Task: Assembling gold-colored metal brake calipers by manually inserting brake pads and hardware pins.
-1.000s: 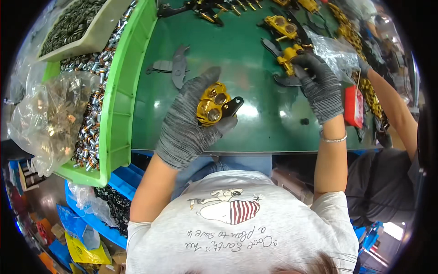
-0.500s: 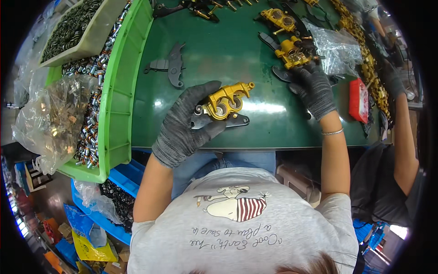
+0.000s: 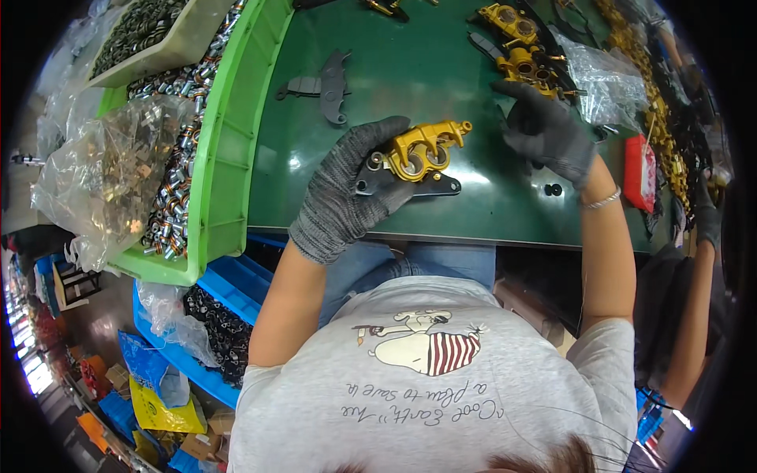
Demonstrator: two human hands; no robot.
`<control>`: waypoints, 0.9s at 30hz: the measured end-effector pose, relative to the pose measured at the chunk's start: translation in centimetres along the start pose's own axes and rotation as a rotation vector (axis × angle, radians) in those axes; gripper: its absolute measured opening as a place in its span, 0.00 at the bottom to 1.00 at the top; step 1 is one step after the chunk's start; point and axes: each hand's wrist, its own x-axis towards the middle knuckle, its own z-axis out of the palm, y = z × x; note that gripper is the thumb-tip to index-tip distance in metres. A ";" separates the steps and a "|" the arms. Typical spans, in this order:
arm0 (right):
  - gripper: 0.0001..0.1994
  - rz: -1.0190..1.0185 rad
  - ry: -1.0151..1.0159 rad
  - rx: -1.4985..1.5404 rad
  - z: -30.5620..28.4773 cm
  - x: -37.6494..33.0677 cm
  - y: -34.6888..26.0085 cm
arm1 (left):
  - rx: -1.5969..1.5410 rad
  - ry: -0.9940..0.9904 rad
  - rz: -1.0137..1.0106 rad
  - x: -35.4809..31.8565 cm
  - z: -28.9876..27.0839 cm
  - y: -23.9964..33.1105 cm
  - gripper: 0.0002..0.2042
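My left hand (image 3: 339,189), in a dark grey knit glove, is closed around a gold brake caliper (image 3: 426,152). Two round bores of the caliper face up, and a black bracket (image 3: 438,186) lies along its near side. My gloved right hand (image 3: 552,138) hovers over the right part of the table, fingers apart and curved, nothing visible in it. Just beyond its fingers sits another gold caliper (image 3: 527,65), with one more caliper (image 3: 511,24) behind. Two small black round parts (image 3: 553,190) lie on the table below the right hand. A dark grey flat bracket (image 3: 333,87) rests beyond my left hand.
A green bin (image 3: 223,150) of metal bolts, topped by a pale tray (image 3: 150,63) and a plastic bag of parts (image 3: 118,173), borders the left. At right are clear plastic wrap (image 3: 603,79), a red box (image 3: 637,173) and a co-worker's arm (image 3: 694,315).
The whole view has shifted, so the table's contents sit further right and higher. My right hand has come away from the gold caliper, its fingers spreading. The left hand keeps its hold.
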 end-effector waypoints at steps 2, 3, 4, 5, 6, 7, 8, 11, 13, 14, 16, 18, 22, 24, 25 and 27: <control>0.25 -0.153 0.018 0.547 0.0 -1.1 -0.2 | 0.005 0.010 0.015 -0.1 -0.1 -0.2 0.31; 0.27 -0.222 0.029 0.820 0.2 -1.6 -0.4 | 0.006 0.006 0.034 0.0 -0.1 -0.3 0.32; 0.27 -0.222 0.025 0.819 0.8 -2.3 -0.6 | 0.007 0.003 0.053 0.0 -0.1 -0.4 0.32; 0.26 -0.188 0.005 0.941 1.9 -3.1 -0.9 | 0.006 0.007 0.051 0.0 0.0 -0.4 0.32; 0.26 -0.153 -0.013 1.067 3.2 -3.7 -1.2 | -0.002 0.009 0.060 0.0 0.0 -0.2 0.33; 0.25 -0.117 -0.030 1.192 4.2 -4.1 -1.3 | -0.010 0.011 0.070 0.1 0.1 0.0 0.33; 0.25 -0.119 -0.037 1.196 5.0 -4.2 -1.4 | -0.015 0.017 0.077 0.0 0.1 0.2 0.33; 0.24 0.033 0.021 1.178 6.8 -4.4 -1.4 | 0.012 0.021 0.042 0.0 0.1 0.7 0.34; 0.23 0.023 0.032 1.131 6.8 -4.1 -1.5 | 0.027 0.023 0.022 0.0 0.2 0.6 0.34; 0.23 0.012 0.048 1.081 6.7 -3.9 -1.5 | 0.021 0.031 0.024 -0.1 0.2 0.4 0.33; 0.23 0.001 0.060 1.032 6.5 -3.5 -1.3 | 0.009 0.046 0.030 -0.1 0.3 0.2 0.33; 0.24 0.126 -0.126 1.097 6.0 -3.2 -0.5 | 0.001 0.053 0.020 -0.1 0.4 0.4 0.32; 0.24 0.150 -0.183 1.113 6.3 -2.3 -0.3 | -0.002 0.072 -0.013 0.1 0.6 1.0 0.30; 0.24 0.133 -0.163 1.108 6.4 -2.0 -0.3 | 0.023 0.085 -0.041 0.2 0.7 1.2 0.27; 0.24 0.147 -0.168 1.085 6.4 -1.8 -0.3 | 0.025 0.084 -0.044 0.2 0.8 1.0 0.27; 0.25 0.173 -0.180 1.037 6.3 -1.6 -0.3 | 0.011 0.128 -0.040 0.3 1.0 0.7 0.26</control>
